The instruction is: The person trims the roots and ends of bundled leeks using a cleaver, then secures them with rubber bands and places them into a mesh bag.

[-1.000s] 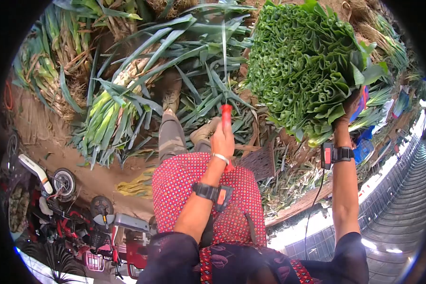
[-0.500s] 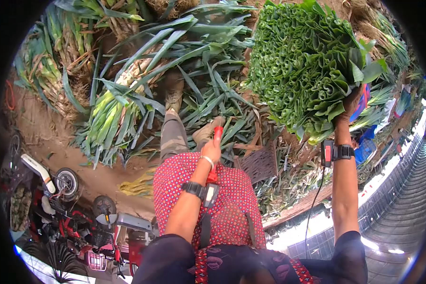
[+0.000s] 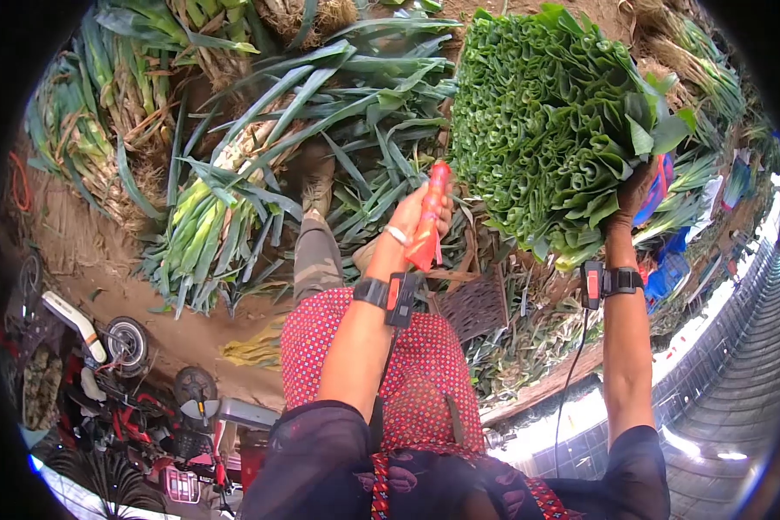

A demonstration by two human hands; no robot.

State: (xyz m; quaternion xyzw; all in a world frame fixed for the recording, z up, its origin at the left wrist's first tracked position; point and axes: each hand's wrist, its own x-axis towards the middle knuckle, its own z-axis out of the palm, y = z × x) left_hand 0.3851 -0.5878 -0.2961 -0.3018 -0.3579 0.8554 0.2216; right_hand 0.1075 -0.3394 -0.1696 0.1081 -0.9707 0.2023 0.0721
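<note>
My left hand [image 3: 413, 211] is closed around a long red thing [image 3: 430, 227], which looks like rolled plastic and flares at its lower end. Its upper end comes close to the near left side of a big, tightly packed bundle of leafy greens [image 3: 542, 130]. At the right side of that bundle, my right hand [image 3: 634, 192] grips the edge, its fingers partly hidden by the leaves. Each wrist carries a strapped black device.
Leeks [image 3: 208, 225] lie in loose piles on the dirt floor left of the bundle, around my feet. A brown slatted crate [image 3: 475, 303] is near my knees. Parked at the lower left are bikes [image 3: 126, 342]. A tiled ledge [image 3: 572, 442] runs along the right.
My left hand has moved up and right from my lap, bringing the red thing toward the bundle. The right hand stays on the bundle with a slight shift.
</note>
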